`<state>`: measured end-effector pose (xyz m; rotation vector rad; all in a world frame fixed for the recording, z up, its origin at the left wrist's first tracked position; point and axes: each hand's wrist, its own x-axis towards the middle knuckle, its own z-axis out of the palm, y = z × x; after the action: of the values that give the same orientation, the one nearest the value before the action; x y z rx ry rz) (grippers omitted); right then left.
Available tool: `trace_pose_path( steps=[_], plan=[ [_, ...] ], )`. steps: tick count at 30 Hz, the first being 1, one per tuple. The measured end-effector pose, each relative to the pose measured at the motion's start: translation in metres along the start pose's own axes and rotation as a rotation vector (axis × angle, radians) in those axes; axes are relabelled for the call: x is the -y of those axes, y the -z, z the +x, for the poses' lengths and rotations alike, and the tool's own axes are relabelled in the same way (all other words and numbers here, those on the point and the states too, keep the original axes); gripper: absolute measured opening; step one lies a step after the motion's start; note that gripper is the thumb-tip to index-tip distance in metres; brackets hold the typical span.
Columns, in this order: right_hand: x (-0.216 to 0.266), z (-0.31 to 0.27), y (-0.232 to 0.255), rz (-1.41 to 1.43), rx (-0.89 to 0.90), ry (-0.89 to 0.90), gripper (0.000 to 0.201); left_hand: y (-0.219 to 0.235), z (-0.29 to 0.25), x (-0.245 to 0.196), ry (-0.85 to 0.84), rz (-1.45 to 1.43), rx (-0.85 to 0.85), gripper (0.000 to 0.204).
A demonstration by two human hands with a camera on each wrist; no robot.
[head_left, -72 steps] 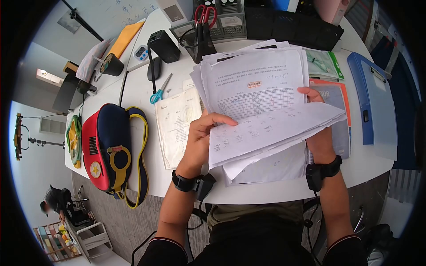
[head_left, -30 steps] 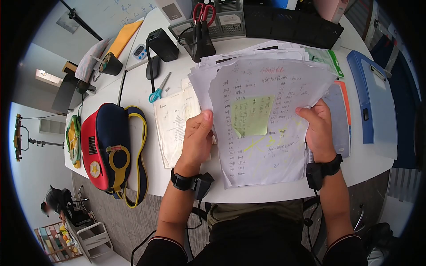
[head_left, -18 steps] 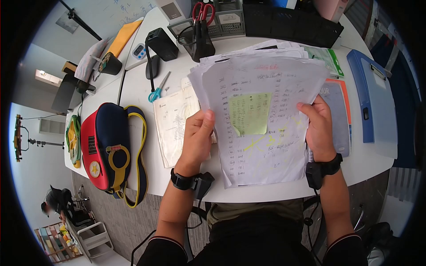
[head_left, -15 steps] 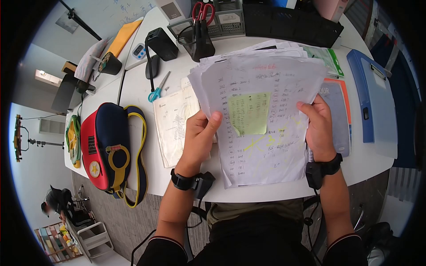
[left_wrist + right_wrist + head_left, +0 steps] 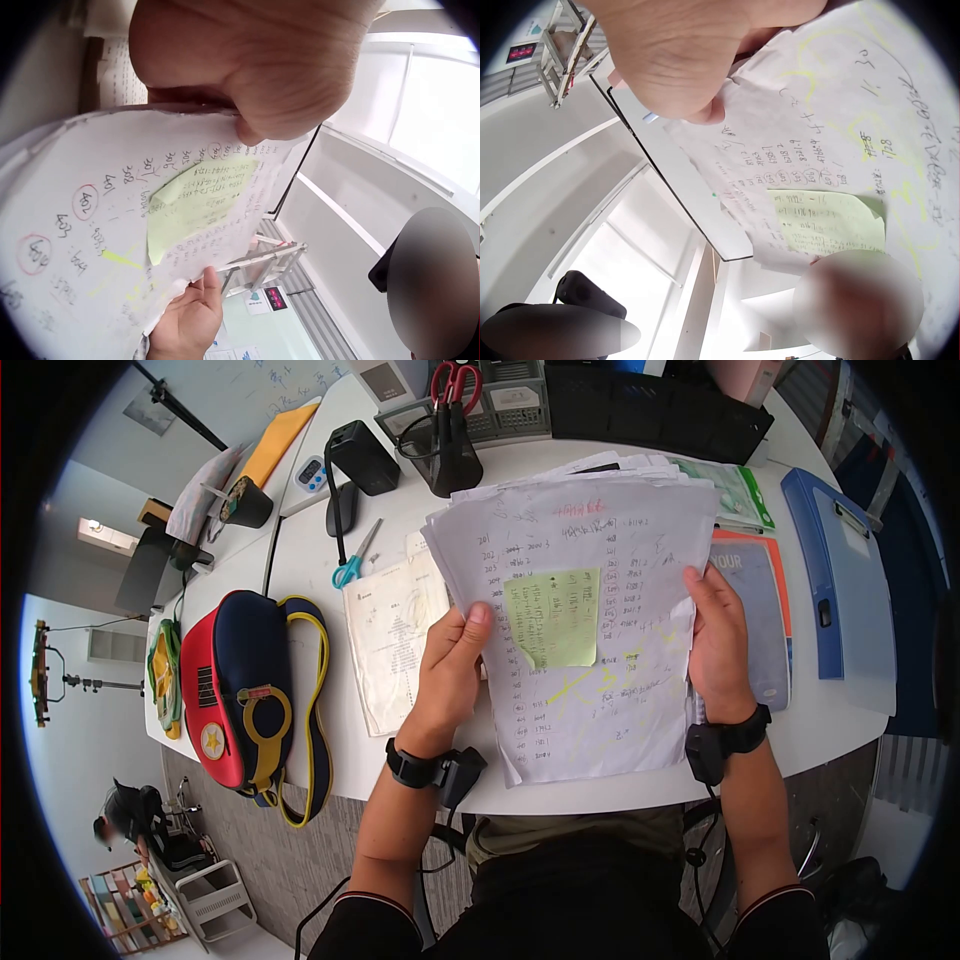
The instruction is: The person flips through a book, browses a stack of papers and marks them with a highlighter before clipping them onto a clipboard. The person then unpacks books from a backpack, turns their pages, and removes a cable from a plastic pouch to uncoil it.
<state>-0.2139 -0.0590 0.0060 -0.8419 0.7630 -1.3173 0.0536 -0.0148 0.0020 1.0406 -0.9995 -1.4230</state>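
Observation:
A stack of loose papers (image 5: 585, 730) is held upright-tilted in front of me, its top sheet covered in handwritten numbers and yellow highlighter marks. A pale green sticky note (image 5: 553, 617) lies on that sheet, with one lower corner curling in the left wrist view. My left hand (image 5: 450, 670) grips the left edge, thumb on the front and fingers hidden behind. On the opposite edge my right hand (image 5: 722, 650) holds the stack, its thumb along the border. In the right wrist view the right thumb (image 5: 709, 112) is at the paper's edge.
Left of the stack lie a worn printed booklet (image 5: 390, 650), teal scissors (image 5: 352, 565) and a red and navy bag (image 5: 250, 695). A pen holder (image 5: 453, 460) stands behind. On the right are a notebook (image 5: 755, 620) and a blue clipboard folder (image 5: 815, 580).
The sheets folded across the stack earlier now lie upright on it, showing the page with the green note. The top sheet's right side has shifted left, and the right thumb has moved to the edge.

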Motion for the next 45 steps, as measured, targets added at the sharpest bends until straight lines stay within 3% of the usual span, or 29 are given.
trace_pose_path(
  steps=[15, 18, 20, 24, 29, 32, 36, 45],
  plan=[
    [0.001, 0.0, -0.002, -0.028, 0.042, 0.001, 0.03, 0.002, 0.0, -0.002, -0.003, -0.084, -0.006, 0.045],
    [-0.001, 0.001, 0.0, -0.035, 0.045, 0.011, 0.029, -0.002, 0.006, -0.001, -0.145, 0.03, -0.062, 0.048],
    [-0.003, 0.002, 0.004, -0.092, 0.049, 0.022, 0.031, -0.011, 0.009, 0.0, -0.322, 0.068, -0.202, 0.061],
    [-0.002, 0.001, -0.005, -0.128, -0.007, 0.11, 0.041, -0.015, 0.006, -0.005, -0.359, 0.052, -0.17, 0.073],
    [0.004, 0.001, -0.011, -0.161, 0.0, 0.118, 0.056, -0.006, 0.004, -0.002, -0.071, -0.032, -0.028, 0.058],
    [-0.001, 0.004, -0.004, -0.113, -0.045, 0.067, 0.05, -0.001, 0.0, -0.002, 0.037, 0.032, 0.054, 0.048],
    [0.003, 0.0, -0.007, -0.109, -0.004, 0.001, 0.033, -0.002, -0.001, -0.001, 0.02, 0.02, 0.046, 0.043],
    [0.01, -0.013, -0.012, -0.492, 0.095, 0.105, 0.039, 0.008, 0.0, -0.006, -0.002, -0.294, 0.088, 0.044]
  ],
)
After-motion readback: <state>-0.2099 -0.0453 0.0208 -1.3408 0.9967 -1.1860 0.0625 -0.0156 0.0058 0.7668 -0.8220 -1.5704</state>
